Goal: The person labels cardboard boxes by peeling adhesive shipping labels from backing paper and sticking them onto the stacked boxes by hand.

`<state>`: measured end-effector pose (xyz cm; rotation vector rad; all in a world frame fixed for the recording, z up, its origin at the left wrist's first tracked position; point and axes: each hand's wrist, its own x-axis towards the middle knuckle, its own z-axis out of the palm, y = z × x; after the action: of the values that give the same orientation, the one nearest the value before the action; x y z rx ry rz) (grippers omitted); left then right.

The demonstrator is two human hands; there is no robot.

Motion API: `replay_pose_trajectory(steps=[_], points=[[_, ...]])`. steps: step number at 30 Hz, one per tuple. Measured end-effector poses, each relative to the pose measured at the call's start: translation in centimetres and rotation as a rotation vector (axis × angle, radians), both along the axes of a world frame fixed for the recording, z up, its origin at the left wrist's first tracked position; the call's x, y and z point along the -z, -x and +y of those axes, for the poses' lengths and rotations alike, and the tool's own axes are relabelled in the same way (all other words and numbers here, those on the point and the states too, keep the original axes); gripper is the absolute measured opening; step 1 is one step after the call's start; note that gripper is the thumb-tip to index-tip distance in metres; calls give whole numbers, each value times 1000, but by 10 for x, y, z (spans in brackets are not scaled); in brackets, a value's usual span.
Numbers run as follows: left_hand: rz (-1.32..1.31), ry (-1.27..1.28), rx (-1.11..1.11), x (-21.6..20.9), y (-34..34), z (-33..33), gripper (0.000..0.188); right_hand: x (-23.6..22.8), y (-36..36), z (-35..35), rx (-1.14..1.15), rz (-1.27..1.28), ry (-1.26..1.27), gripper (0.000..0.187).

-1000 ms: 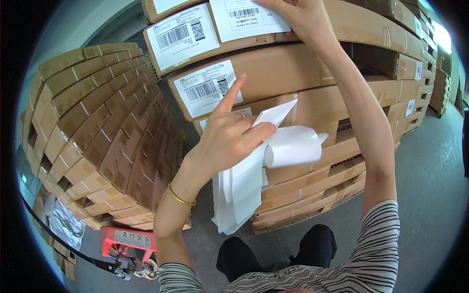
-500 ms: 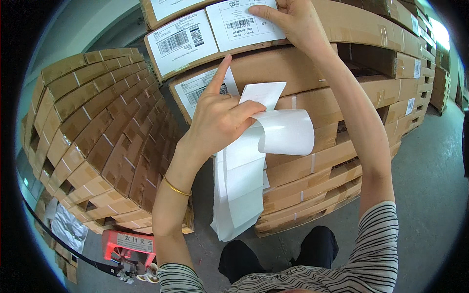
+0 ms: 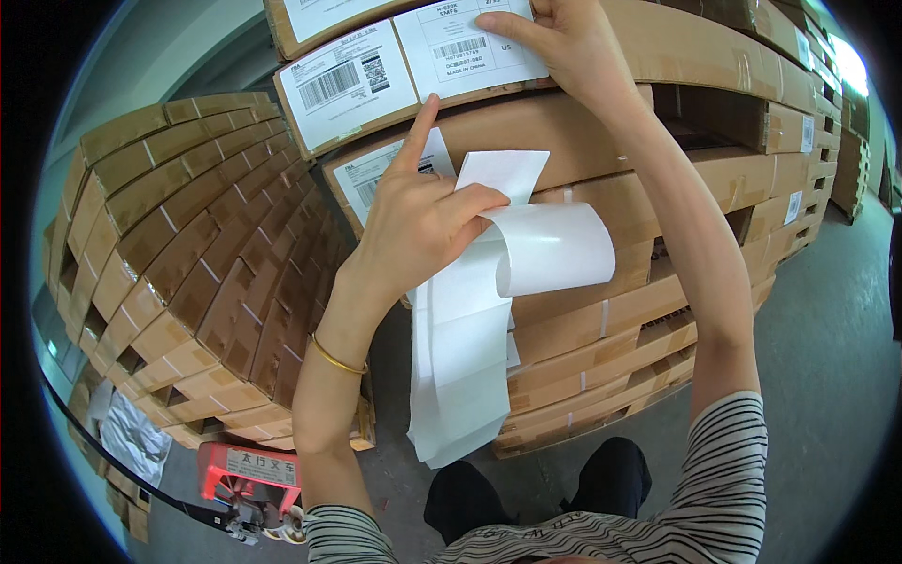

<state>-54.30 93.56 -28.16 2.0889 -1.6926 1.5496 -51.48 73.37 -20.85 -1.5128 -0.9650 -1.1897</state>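
Note:
My left hand (image 3: 409,226) grips a folded strip of white labels (image 3: 460,357) between thumb and curled fingers, its index finger pointing up to the lower edge of a carton. The strip hangs down in folds, and a loose end curls out to the right. Above, my right hand (image 3: 581,56) lies on a white printed label (image 3: 456,56) on the carton end (image 3: 526,86), thumb stretched over the label; its other fingers are partly cut off by the top edge. Left of that label sits another white barcode label (image 3: 348,80). A similar label (image 3: 385,169) on the carton below is partly behind my left hand.
Stacked brown cartons (image 3: 658,202) rise in front of me and run off to the right. Another tall carton stack (image 3: 188,254) stands at the left. Beside its base is a red pallet truck handle (image 3: 249,465). Grey floor (image 3: 808,376) shows at the right.
My left hand has shifted slightly up and left, and the curled end of the label strip swings a little to the right. My right hand stays on the label.

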Motion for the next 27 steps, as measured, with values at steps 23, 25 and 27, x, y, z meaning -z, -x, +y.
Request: replay_pose_trajectory(steps=[23,25,27], points=[[19,57,82,-3,-9,-5,33,0,2,1,-33,24,-11,30],[19,57,91,-3,-9,-5,33,1,1,1,-31,13,-6,30],[24,56,81,-3,-9,-6,32,1,0,1,-86,8,-15,29]])
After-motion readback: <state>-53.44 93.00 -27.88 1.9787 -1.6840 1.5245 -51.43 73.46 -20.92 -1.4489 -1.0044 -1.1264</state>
